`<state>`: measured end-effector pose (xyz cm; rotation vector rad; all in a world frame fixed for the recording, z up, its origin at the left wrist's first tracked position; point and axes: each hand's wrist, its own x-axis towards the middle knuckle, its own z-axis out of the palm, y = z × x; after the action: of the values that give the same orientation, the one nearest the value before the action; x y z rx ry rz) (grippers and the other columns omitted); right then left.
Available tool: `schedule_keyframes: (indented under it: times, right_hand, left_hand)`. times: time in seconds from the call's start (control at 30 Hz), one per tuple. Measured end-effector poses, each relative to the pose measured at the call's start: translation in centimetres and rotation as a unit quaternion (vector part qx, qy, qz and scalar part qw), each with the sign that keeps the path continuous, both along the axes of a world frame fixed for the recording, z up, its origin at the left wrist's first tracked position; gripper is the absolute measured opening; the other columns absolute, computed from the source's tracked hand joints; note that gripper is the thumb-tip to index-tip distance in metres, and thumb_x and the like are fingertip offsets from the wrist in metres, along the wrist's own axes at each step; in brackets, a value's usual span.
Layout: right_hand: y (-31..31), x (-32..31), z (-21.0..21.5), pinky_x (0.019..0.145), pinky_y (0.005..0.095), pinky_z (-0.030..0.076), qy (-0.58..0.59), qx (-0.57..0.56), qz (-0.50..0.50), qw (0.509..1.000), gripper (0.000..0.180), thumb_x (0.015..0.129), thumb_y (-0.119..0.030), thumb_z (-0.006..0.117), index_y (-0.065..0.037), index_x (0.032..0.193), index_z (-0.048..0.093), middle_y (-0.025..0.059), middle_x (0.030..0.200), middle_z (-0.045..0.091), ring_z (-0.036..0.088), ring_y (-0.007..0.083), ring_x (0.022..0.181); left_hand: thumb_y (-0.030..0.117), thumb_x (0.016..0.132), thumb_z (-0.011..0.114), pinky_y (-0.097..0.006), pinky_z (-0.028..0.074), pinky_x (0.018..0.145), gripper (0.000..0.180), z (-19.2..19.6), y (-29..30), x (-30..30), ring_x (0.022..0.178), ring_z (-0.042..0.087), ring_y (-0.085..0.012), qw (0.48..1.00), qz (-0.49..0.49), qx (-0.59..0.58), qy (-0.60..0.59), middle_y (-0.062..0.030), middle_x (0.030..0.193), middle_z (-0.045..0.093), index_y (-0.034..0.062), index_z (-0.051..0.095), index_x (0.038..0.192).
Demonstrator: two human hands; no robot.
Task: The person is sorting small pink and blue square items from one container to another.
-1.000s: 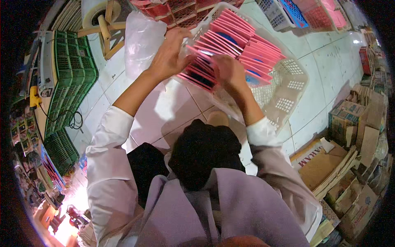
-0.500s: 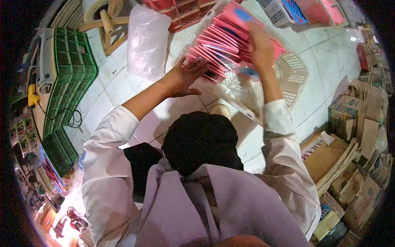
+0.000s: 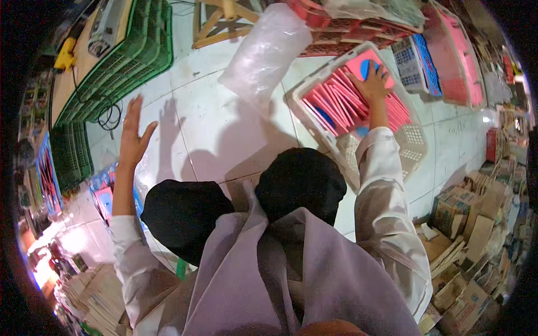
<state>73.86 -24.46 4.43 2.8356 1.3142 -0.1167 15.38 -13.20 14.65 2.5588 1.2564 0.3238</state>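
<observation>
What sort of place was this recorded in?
Probably a small storeroom or packing workshop: green plastic crates stand on a tiled floor, cardboard cartons are heaped at the right, and a pale basket holds rows of pink flat pieces.

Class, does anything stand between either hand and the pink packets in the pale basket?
Nothing visible blocks the right hand: it appears to rest on the pink packets. For the left hand, off to the left, the pale basket's left wall comes between, with the plastic bundle lying close to that path.
</observation>
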Motion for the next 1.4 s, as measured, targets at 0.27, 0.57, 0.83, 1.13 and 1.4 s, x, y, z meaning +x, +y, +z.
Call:
schedule_keyframes:
  times: [0.27,0.57,0.83,1.13,1.4]
  right_hand:
    - [2.1,0.8,-2.5,0.103,0.0498,0.025,0.034,-0.015,0.044,0.998,0.094,0.072,-0.073,0.045,-0.009,0.139,0.026,0.0197,0.142,0.022,0.025,0.0363,0.13]
    - [2.5,6.1,-2.8,0.101,0.0494,0.027,-0.163,0.208,0.165,0.95,0.073,0.081,-0.058,0.049,-0.009,0.134,0.037,0.0211,0.123,0.048,0.044,0.0389,0.114]
    - [-0.3,-15.3,14.5,0.094,0.0401,0.038,0.198,0.23,0.183,0.935,0.045,0.091,-0.032,0.05,0.002,0.121,0.05,0.02,0.119,0.052,0.049,0.0327,0.11]
    - [9.0,-40.5,16.6,0.097,0.0422,0.034,0.241,0.058,0.66,0.709,0.031,0.075,-0.008,0.065,-0.001,0.105,0.057,0.0156,0.12,0.052,0.044,0.033,0.115]
    - [13.2,-51.7,-0.3,0.087,0.0395,0.042,0.248,-0.047,0.738,0.625,0.033,0.075,-0.026,0.066,-0.004,0.099,0.061,0.0139,0.106,0.06,0.052,0.0307,0.103]
  left_hand:
    - [0.027,0.084,0.06,-0.036,0.02,0.108,0.065,-5.3,-5.7,-16.1,0.133,0.023,-0.0285,0.949,0.314,0.031,-0.013,-0.0165,0.142,0.027,0.0049,0.029,0.136]
    - [0.025,0.071,0.069,-0.042,0.037,0.09,0.049,-12.6,-5.7,-25.5,0.104,0.047,-0.0341,0.672,0.691,0.225,-0.141,-0.0178,0.109,0.052,0.0013,0.051,0.109]
    - [0.014,0.07,0.062,-0.044,0.04,0.081,0.032,-21.9,-21.2,-29.5,0.098,0.051,-0.0319,0.601,0.795,0.054,-0.06,-0.012,0.103,0.055,0.0091,0.056,0.101]
    - [0.01,0.067,0.063,-0.048,0.039,0.079,0.037,-23.3,-20.5,-27.4,0.103,0.05,-0.0275,0.756,0.651,-0.013,0.076,-0.009,0.104,0.055,0.0107,0.056,0.102]
    - [0.019,0.071,0.055,-0.058,0.034,0.086,0.045,-26.1,-15.6,-13.8,0.108,0.043,-0.0307,0.812,0.578,0.065,0.047,-0.0143,0.109,0.049,0.0034,0.047,0.113]
